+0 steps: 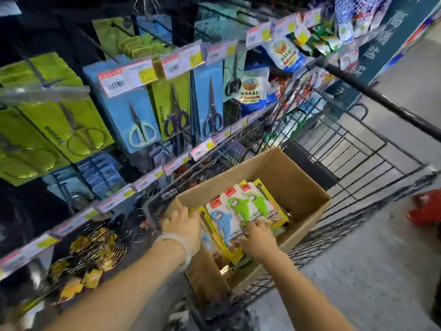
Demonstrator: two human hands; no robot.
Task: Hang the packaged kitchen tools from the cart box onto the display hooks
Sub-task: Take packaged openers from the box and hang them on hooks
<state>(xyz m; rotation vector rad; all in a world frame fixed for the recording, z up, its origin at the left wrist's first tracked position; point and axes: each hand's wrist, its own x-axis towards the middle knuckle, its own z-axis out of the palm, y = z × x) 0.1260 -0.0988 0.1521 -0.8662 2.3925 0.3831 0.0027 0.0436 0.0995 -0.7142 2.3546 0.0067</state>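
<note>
A brown cardboard box [296,185] sits in the black wire cart [358,149]. Inside it lie several carded kitchen tools [241,211], white and yellow packs with green and blue tools. My left hand [182,223] grips the box's near-left rim, with the fingers curled over the edge beside the packs. My right hand [259,237] reaches into the box and its fingertips pinch the lower edge of the packs. The display hooks [152,25] stick out of the dark shelf wall at upper left.
Carded scissors [140,120] on blue and green cards hang in rows at left with price tags [126,78]. Wire skimmers with yellow labels [90,254] hang below them. Snack bags [284,53] fill the far shelf. Something red [427,209] lies on the grey floor at right.
</note>
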